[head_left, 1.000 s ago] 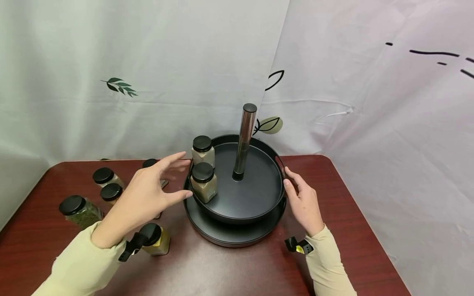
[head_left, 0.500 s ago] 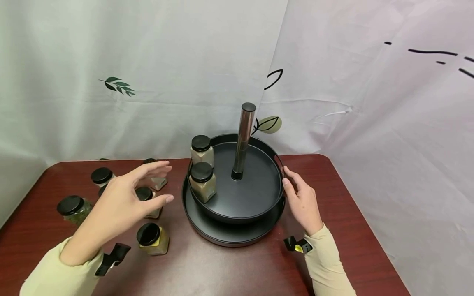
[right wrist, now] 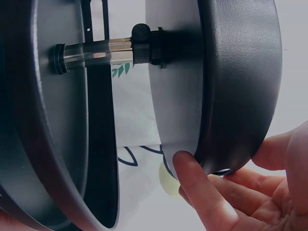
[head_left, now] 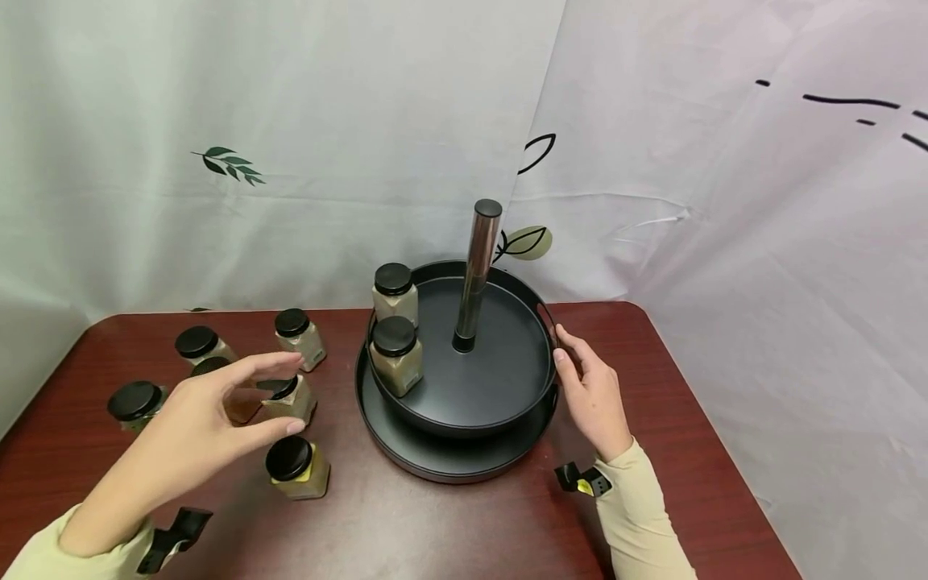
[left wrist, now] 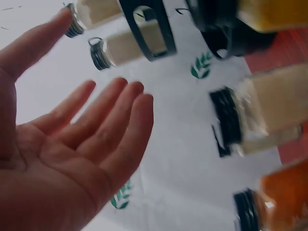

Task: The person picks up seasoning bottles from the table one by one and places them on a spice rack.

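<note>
My left hand [head_left: 196, 423] is among the spice jars on the left, thumb and fingers apart with nothing between them. Close to its fingertips stand a beige-filled jar [head_left: 292, 400] and a yellow-filled jar [head_left: 300, 471]. In the left wrist view the palm faces an orange-filled jar [left wrist: 284, 197] and several pale ones. My right hand [head_left: 594, 395] holds the right rim of the upper tier of a black two-tier turntable [head_left: 493, 395]. In the right wrist view its fingers [right wrist: 202, 192] curl about that tier's edge near a handle cutout. Two jars stand on the upper tier, including a front jar [head_left: 399, 366].
A green-filled jar [head_left: 136, 403] and a pale jar [head_left: 206, 345] stand at the far left; another jar [head_left: 300, 338] is near the back edge. A post [head_left: 477, 278] rises from the turntable's middle. A white printed curtain [head_left: 326, 161] hangs behind the reddish-brown table [head_left: 449, 532].
My left hand has moved from beside the turntable's jars leftward and down to the jars on the table, fingers still apart. The right hand has stayed at the turntable's rim.
</note>
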The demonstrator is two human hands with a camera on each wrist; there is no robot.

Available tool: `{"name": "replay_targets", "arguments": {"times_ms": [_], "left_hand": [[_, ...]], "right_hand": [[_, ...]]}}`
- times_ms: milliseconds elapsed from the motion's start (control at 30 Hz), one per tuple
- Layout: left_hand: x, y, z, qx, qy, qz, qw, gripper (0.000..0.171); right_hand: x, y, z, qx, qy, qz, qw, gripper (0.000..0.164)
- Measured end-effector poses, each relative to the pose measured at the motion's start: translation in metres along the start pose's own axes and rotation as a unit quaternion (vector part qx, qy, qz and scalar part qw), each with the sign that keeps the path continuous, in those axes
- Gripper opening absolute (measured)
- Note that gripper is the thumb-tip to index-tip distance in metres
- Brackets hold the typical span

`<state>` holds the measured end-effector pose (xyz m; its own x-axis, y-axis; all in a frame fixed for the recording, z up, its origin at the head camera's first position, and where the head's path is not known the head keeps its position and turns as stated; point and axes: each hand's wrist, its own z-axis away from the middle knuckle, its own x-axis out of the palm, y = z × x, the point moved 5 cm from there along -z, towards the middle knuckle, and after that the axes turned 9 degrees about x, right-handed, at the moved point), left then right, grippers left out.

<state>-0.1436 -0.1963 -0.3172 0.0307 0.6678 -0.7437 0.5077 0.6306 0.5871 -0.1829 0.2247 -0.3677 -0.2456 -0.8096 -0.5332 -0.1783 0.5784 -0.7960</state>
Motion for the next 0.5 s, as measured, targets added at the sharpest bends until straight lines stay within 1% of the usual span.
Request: {"name": "replay_targets", "arguments": {"times_ms": [133, 333, 400, 500], "left_hand": [[0.004, -0.009, 0.009, 0.017, -0.031, -0.003, 0.9994, 0.069], [0.015, -0.020, 0.018, 0.058, -0.068, -0.023, 0.9957, 0.077], [0.018, -0.024, 0.021, 0.071, -0.082, -0.020, 0.9939, 0.080], [0.023, -0.031, 0.025, 0.079, -0.104, -0.003, 0.9914, 0.084]], "right_hand": [[-0.001, -0.001, 0.000, 0.002, 0.000, 0.000, 1.000, 0.040], [0.000, 0.000, 0.000, 0.003, -0.001, 0.000, 1.000, 0.041], [0.000, 0.000, 0.000, 0.002, -0.001, -0.002, 1.000, 0.041], [0.000, 0.000, 0.000, 0.000, -0.002, -0.005, 1.000, 0.041]]}}
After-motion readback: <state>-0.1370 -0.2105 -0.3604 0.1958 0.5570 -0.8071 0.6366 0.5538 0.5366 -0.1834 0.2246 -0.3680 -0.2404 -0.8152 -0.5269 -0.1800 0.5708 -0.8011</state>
